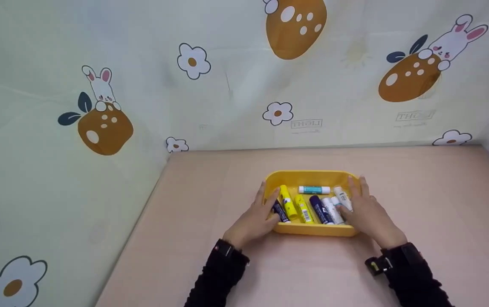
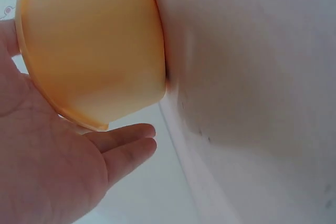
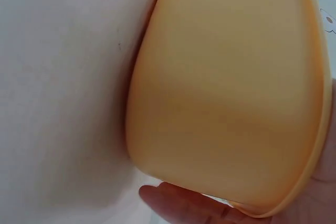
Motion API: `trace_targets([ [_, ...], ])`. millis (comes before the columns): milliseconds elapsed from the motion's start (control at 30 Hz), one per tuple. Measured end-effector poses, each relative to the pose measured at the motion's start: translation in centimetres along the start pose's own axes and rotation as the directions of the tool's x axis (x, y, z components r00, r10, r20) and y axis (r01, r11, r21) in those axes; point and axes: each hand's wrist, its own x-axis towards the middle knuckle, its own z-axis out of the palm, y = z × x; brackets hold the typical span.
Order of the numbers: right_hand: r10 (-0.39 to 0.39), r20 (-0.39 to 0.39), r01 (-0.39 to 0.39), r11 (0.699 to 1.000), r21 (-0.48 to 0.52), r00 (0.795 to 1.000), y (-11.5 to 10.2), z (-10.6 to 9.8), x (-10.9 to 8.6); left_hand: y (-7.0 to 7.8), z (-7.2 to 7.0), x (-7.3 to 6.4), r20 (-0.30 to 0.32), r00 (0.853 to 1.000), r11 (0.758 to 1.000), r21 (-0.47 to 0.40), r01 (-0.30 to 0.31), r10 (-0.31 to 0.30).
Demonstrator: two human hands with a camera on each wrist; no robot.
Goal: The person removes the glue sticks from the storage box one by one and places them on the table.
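A yellow plastic basket (image 1: 316, 230) sits on the table, with several glue sticks lying inside it. My left hand (image 1: 253, 221) holds its left end, thumb over the rim and fingers along the outside. At the opposite end my right hand (image 1: 371, 216) grips the rim the same way. Between the hands lie a yellow glue stick (image 1: 288, 203), a dark blue glue stick (image 1: 321, 209) and a white glue stick (image 1: 332, 210). Crosswise at the back rests a glue stick with a teal label (image 1: 314, 189). Both wrist views show the basket's outer wall close up.
The pinkish table (image 1: 210, 192) extends around the basket on all sides. Behind it and to the left hangs a pale sheet (image 1: 227, 94) printed with rabbits and flowers. Dark sleeves with wrist straps (image 1: 227, 251) cover both forearms.
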Motion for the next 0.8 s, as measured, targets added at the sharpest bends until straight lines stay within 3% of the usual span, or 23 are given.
trace_targets([
  [233, 0.015, -0.063, -0.013, 1.000, 0.024, 0.998, 0.6, 0.4, 0.5, 0.0, 0.3, 0.3, -0.016, 1.000, 0.996, -0.085, -0.026, 0.025],
  [567, 0.063, -0.026, -0.060, 0.994, 0.087, 0.998, 1.2, 0.5, 1.0, -0.1, 0.2, 0.4, -0.029, 0.999, 0.988, -0.153, -0.038, 0.033],
  [800, 0.045, -0.012, -0.043, 0.992, 0.116, 0.999, 1.4, 0.2, 0.8, -0.2, 0.0, 0.5, -0.055, 0.998, 0.988, -0.151, -0.038, 0.030],
])
